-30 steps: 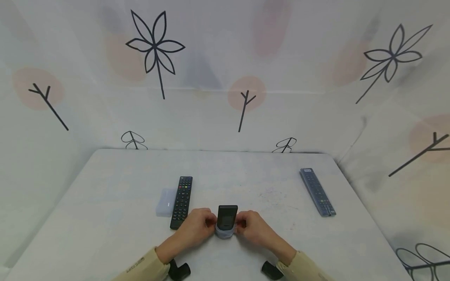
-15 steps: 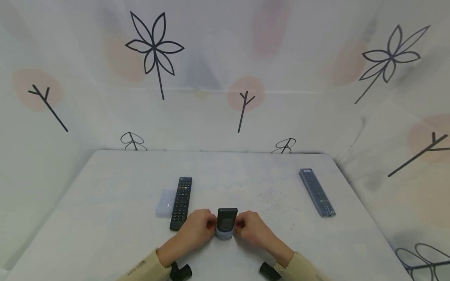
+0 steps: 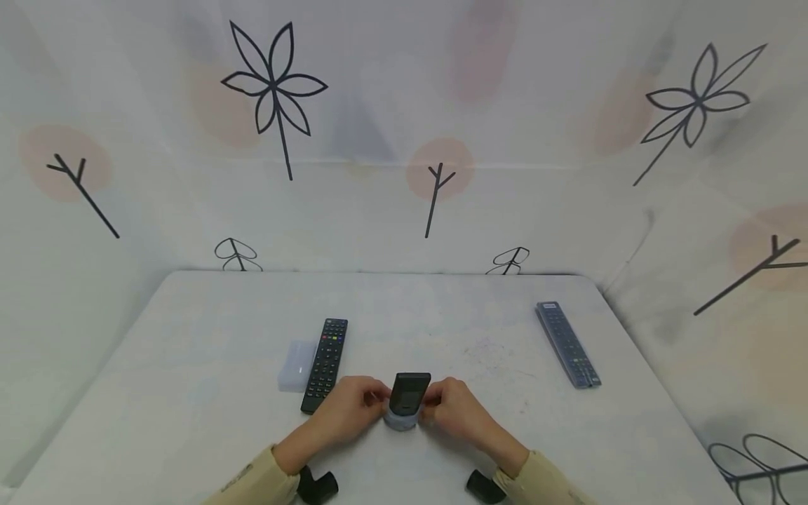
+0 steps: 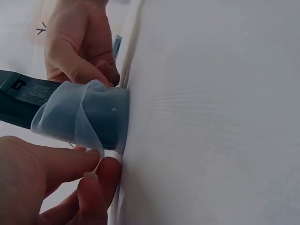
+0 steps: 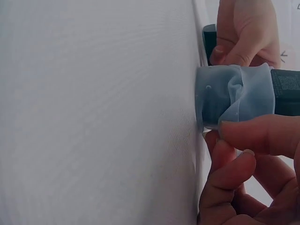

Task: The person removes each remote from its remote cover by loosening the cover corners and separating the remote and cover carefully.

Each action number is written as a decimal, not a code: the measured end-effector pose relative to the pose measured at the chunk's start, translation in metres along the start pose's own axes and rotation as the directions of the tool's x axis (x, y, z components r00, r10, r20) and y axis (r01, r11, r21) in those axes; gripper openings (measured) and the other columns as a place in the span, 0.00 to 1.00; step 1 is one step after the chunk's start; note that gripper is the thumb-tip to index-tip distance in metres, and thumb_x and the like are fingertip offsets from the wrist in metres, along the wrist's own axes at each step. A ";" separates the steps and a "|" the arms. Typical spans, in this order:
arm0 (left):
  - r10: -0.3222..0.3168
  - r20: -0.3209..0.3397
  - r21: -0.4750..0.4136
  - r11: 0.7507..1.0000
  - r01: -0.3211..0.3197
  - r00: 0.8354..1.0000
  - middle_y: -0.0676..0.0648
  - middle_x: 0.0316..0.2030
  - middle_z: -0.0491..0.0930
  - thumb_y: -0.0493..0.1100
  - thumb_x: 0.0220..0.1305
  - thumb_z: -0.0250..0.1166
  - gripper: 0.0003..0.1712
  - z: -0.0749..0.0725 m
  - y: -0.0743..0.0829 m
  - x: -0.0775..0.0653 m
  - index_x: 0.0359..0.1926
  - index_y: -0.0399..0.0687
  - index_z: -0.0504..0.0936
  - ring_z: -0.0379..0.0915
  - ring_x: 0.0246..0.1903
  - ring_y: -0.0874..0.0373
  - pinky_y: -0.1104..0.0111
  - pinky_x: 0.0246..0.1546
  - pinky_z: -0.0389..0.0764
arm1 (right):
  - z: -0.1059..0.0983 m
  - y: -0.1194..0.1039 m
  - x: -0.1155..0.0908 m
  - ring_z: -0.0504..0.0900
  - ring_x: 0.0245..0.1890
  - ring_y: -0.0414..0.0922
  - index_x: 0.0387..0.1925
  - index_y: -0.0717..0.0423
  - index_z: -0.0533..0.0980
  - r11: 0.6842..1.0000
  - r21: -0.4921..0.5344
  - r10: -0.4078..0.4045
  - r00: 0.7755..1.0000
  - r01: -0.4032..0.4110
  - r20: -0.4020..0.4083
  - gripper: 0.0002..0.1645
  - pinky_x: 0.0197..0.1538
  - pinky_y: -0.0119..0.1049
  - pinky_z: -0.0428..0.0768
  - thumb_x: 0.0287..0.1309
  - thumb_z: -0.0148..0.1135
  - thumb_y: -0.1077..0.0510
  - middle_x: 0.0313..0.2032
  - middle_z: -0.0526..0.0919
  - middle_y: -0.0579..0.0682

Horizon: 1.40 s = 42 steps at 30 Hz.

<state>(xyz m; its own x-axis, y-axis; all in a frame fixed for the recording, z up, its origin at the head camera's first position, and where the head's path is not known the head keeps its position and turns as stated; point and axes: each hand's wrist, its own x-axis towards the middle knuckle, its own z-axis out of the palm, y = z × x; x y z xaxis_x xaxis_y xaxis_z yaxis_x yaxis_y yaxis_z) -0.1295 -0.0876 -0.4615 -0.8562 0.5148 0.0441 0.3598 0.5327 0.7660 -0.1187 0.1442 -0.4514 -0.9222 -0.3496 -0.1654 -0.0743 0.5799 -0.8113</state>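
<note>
1. Two hands flank a small dark remote, which we see standing on end on the white tabletop, its lower part wrapped in a bluish translucent sleeve.
2. We note the left hand pinching the loose edge of the sleeve between thumb and fingertip; opposite, the right hand pinches the edge on its own side.
3. We judge the step in hand to be working the sleeve along the small dark remote; whether on or off, we cannot tell.
4. The next move, in our judgement, calls for an even pull from both sides, lest the sleeve bunch at its folds.
5. Compared with half a second earlier, we find the top of the small dark remote leaning further right, while both hands keep their pinch. The long black remote, just beside a clear plastic piece, lies slightly more aslant.
</note>
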 end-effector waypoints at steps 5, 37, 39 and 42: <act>0.026 -0.041 0.009 1.000 -0.026 0.999 0.57 0.39 0.83 0.31 0.57 0.69 0.14 -0.001 0.000 -0.002 0.42 0.52 0.87 0.76 0.33 0.68 0.70 0.34 0.79 | 0.000 -0.002 0.000 0.74 0.25 0.41 0.32 0.60 0.86 1.000 0.011 -0.005 1.000 0.005 -0.013 0.08 0.30 0.36 0.75 0.48 0.69 0.71 0.26 0.84 0.46; 0.072 0.019 -0.010 0.997 -0.072 0.997 0.59 0.40 0.82 0.47 0.52 0.78 0.15 -0.005 0.009 -0.005 0.42 0.53 0.88 0.78 0.33 0.67 0.69 0.38 0.78 | 0.000 -0.003 -0.008 0.75 0.28 0.41 0.40 0.62 0.85 0.997 0.071 -0.003 1.000 0.005 -0.029 0.16 0.32 0.35 0.74 0.45 0.66 0.70 0.28 0.82 0.47; 0.073 0.016 -0.007 0.997 -0.073 0.997 0.59 0.40 0.82 0.46 0.52 0.79 0.15 -0.005 0.009 -0.005 0.42 0.52 0.88 0.78 0.33 0.68 0.69 0.38 0.78 | -0.001 -0.003 -0.009 0.75 0.29 0.42 0.41 0.62 0.85 0.998 0.061 -0.006 1.000 0.008 -0.030 0.17 0.33 0.35 0.74 0.45 0.66 0.70 0.29 0.82 0.47; 0.079 0.009 -0.006 0.997 -0.079 0.997 0.59 0.39 0.82 0.46 0.52 0.79 0.15 -0.004 0.009 -0.004 0.42 0.51 0.88 0.78 0.33 0.68 0.69 0.37 0.78 | -0.002 -0.004 -0.010 0.75 0.30 0.42 0.43 0.62 0.85 0.998 0.054 -0.010 0.999 0.012 -0.038 0.18 0.33 0.35 0.75 0.46 0.67 0.71 0.30 0.82 0.46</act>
<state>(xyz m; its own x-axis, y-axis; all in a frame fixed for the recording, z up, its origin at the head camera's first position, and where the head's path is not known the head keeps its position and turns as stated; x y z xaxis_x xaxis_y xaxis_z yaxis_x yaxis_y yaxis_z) -0.1240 -0.0878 -0.4518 -0.8216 0.5615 0.0983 0.4239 0.4865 0.7640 -0.1101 0.1466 -0.4460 -0.9352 -0.3271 -0.1356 -0.0649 0.5349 -0.8424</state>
